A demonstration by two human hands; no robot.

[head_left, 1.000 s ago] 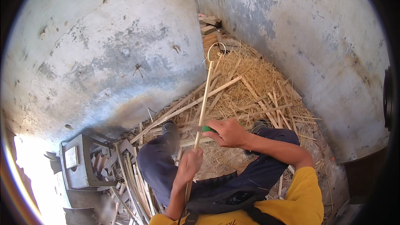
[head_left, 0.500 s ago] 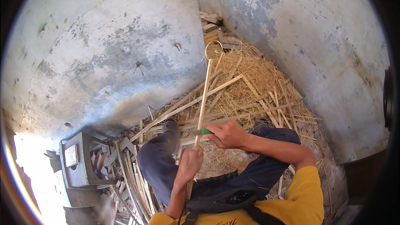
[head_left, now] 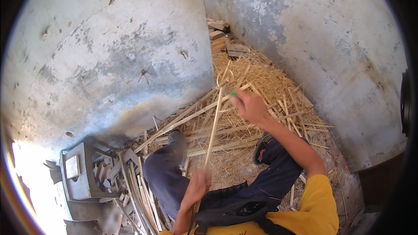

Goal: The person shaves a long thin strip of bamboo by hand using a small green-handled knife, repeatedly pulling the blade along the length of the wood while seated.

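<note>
Right hand [head_left: 253, 106] has moved outward, away from the person, since half a second ago; left hand [head_left: 199, 185] and the pale strip [head_left: 212, 137] have drawn back toward the body. Left hand: fingers curled tight round the strip, on the person's side of the straw heap [head_left: 270, 74]. Right hand: fist closed round a green handle [head_left: 233, 94], seen against the straw heap, just beside the strip's far tip; blade not clear, contact can't tell. Strip sits between body and straw heap, far tip against the heap's left edge, a thin curled shaving [head_left: 219, 78] there. Long axis runs away from the person, leaning slightly right, far tip toward the corner behind the heap. Looks light, fairly stiff but springy, dry, not slippery; edges may splinter. Best hold: near part, where the left hand has it; the curl looks fragile. Shoes [head_left: 176, 141] nearer than the straw heap; more strips [head_left: 139, 191] to its lower left.
</note>
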